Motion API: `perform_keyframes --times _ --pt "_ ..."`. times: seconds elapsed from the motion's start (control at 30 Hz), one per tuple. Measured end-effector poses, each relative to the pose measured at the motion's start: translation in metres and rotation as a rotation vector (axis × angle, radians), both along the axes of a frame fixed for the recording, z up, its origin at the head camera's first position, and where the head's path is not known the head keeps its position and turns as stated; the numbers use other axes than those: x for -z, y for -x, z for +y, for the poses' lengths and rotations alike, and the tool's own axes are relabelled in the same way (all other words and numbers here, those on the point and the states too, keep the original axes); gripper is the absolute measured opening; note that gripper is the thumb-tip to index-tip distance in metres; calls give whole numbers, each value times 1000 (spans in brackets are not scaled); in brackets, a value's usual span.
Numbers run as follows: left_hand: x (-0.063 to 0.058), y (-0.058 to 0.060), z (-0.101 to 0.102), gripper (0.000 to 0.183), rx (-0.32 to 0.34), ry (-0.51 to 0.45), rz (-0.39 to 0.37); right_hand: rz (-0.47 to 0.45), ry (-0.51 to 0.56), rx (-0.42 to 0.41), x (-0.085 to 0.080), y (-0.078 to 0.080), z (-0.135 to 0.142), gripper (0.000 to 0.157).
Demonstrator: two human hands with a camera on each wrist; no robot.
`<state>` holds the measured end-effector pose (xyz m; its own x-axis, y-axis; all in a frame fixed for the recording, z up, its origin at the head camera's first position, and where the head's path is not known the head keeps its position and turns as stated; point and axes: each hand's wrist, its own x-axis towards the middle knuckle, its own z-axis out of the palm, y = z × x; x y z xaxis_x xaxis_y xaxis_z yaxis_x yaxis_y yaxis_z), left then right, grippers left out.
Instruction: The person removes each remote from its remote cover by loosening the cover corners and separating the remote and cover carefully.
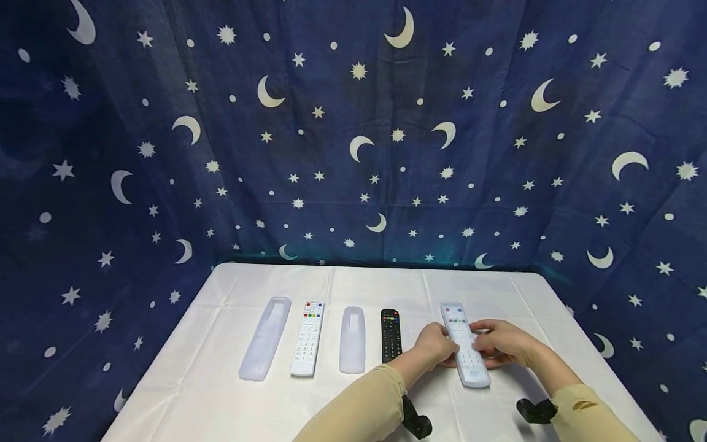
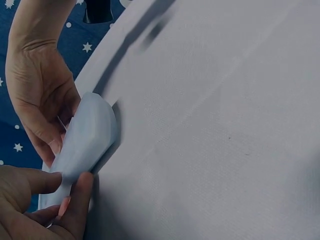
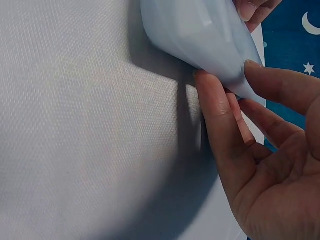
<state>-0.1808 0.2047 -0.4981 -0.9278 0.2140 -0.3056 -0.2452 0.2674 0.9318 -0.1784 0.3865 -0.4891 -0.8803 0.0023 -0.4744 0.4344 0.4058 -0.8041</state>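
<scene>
A white remote control in a translucent silicone sleeve (image 1: 466, 350) is held between both hands on the right part of the table. My left hand (image 1: 432, 344) grips its left edge, thumb on the near side. On the opposite edge, my right hand (image 1: 507, 344) pinches it between thumb and fingers. The sleeve's rounded end (image 2: 95, 127) shows smooth and pale blue in the left wrist view, tilted close over the cloth. In the right wrist view the right hand's fingertips (image 3: 209, 85) press against the sleeve. Its buttons show through the cover in the head view.
Left of the hands lie a black remote (image 1: 391, 334), partly behind the left hand, a short empty sleeve (image 1: 352, 341), a white remote (image 1: 307, 341) and a long empty sleeve (image 1: 266, 339). A white cloth covers the table (image 1: 210, 368); a starry blue curtain (image 1: 331, 153) hangs behind.
</scene>
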Motion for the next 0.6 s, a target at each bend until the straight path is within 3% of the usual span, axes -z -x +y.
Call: perform_keyframes --times 0.33,0.6 --pt "-5 3 -5 36 -16 -44 23 26 42 38 -2 3 -1 74" --pt "-16 12 -19 43 -19 -104 56 134 59 -4 -8 8 -6 75"
